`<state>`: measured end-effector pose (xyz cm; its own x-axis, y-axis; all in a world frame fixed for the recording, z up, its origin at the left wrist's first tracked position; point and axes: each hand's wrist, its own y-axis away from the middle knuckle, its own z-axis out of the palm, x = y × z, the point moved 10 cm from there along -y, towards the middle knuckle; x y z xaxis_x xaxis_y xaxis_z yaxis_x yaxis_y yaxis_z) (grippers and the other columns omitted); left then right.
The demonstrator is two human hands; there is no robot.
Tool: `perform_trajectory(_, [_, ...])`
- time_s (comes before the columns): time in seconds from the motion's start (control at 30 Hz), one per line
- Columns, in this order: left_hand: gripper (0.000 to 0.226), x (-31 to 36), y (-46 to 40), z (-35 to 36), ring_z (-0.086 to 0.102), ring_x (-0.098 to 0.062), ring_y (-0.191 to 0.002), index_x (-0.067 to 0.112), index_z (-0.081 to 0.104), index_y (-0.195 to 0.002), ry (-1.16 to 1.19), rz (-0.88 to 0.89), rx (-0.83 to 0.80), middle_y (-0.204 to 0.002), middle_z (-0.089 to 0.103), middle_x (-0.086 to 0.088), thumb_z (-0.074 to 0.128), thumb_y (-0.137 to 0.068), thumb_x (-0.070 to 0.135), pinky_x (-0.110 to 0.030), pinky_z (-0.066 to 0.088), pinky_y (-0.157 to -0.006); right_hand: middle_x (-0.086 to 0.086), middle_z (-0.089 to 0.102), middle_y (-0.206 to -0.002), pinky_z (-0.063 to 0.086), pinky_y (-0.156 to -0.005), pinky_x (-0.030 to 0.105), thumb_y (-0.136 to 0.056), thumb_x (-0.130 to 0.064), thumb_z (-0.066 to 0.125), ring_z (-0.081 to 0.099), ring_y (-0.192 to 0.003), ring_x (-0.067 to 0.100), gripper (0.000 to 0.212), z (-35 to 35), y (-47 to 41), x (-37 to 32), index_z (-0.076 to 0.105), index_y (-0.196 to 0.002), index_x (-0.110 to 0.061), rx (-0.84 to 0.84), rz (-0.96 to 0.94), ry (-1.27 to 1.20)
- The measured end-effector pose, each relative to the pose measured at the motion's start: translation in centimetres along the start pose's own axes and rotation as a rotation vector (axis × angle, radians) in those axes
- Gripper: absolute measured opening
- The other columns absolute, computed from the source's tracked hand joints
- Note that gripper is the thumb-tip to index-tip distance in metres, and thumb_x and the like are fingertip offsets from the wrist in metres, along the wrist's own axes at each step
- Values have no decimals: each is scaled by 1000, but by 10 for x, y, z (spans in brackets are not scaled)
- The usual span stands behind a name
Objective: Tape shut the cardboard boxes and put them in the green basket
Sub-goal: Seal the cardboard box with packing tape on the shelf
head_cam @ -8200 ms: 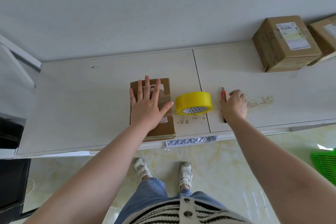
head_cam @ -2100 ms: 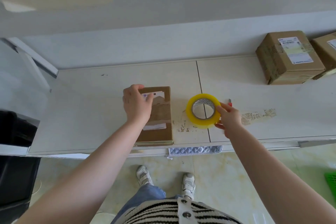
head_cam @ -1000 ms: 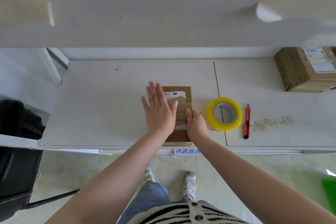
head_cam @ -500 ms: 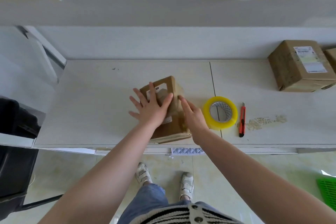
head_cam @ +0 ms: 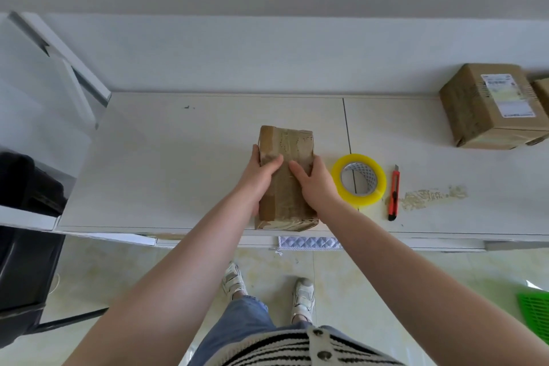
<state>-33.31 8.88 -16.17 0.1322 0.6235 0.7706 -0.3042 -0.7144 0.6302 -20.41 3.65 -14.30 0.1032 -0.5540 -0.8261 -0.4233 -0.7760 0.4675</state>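
Note:
A flat brown cardboard box (head_cam: pixel 286 145) with shiny tape across its top face lies on the white table (head_cam: pixel 178 163) near the front edge. My left hand (head_cam: pixel 260 177) grips its left side, thumb on top. My right hand (head_cam: pixel 312 181) grips its right side, thumb on top. A yellow roll of tape (head_cam: pixel 359 179) lies flat just right of the box. A corner of the green basket (head_cam: pixel 536 316) shows on the floor at the lower right.
A red utility knife (head_cam: pixel 394 192) lies right of the tape roll, beside tape residue. Two more cardboard boxes (head_cam: pixel 490 104) stand at the table's back right. A black chair (head_cam: pixel 20 246) stands at the left. My feet are under the table edge.
The box has been turned over from its labelled face onto a taped face. Both hands moved from pressing and tilting it to gripping its two sides.

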Motion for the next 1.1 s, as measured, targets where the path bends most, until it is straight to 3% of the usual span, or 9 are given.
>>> perform_trajectory(0.07, [76,-2,0,-4,65,-25,-111,31,31,-149,-49,11,71,-130,61,-2,73,-86,39,-49,57,-87,4,62,-111,53,-75,35,-96,-45,54,62,-98,22,45,0,-1,-1,45,-126,-14,20,-19,40])
perform_trajectory(0.17, [52,4,-3,-12,65,-26,-107,28,45,-137,-89,81,111,-120,66,-3,69,-91,28,-48,56,-91,3,61,-106,53,-79,40,-96,-45,53,62,-97,27,40,6,2,-4,45,-122,-15,68,-37,135])
perform_trajectory(0.3, [41,3,-3,-15,68,-22,-100,25,49,-133,-51,100,53,-116,68,-5,64,-94,25,-39,60,-77,4,63,-117,53,-89,47,-98,-40,51,62,-104,26,42,14,1,-6,43,-133,-18,26,-43,114])
perform_trajectory(0.43, [55,-17,5,-43,73,-23,-91,19,53,-134,213,-50,-18,-110,73,-8,67,-85,42,-38,60,-64,1,58,-128,48,-98,38,-100,-37,50,58,-107,12,47,-4,-2,-4,42,-144,-25,-76,-41,-182])
perform_trajectory(0.57, [77,-23,16,-47,67,-28,-108,16,69,-121,383,-64,-188,-125,66,-12,75,-61,65,-43,59,-77,-2,49,-143,40,-105,38,-87,-59,60,49,-128,18,69,-21,-1,10,41,-145,-27,-168,75,-248])
perform_trajectory(0.7, [79,-18,22,-32,51,-32,-129,16,58,-134,376,-8,-223,-144,50,-14,56,-75,69,-50,47,-103,3,74,-107,57,-66,29,-68,-56,73,73,-89,20,69,3,21,3,62,-124,-18,-460,224,-489])
perform_trajectory(0.87, [72,-6,32,-15,48,-32,-134,16,46,-145,293,67,-231,-145,51,-14,33,-95,65,-51,36,-112,4,75,-106,58,-63,32,-65,-49,78,73,-86,22,63,-12,23,-1,65,-119,-19,-440,163,-557])
perform_trajectory(1.0, [53,15,49,-19,65,-20,-103,28,62,-126,132,155,55,-118,69,-4,45,-92,64,-33,52,-81,0,76,-96,57,-59,30,-77,-44,76,74,-82,19,36,-34,23,-2,67,-108,-28,-342,95,-575])
perform_trajectory(1.1, [85,19,61,6,62,-15,-108,37,48,-138,-42,91,-71,-125,64,2,53,-67,83,-37,46,-99,-2,76,-101,58,-64,31,-80,-44,75,73,-89,19,35,-45,24,-5,65,-112,-34,-278,22,-527])
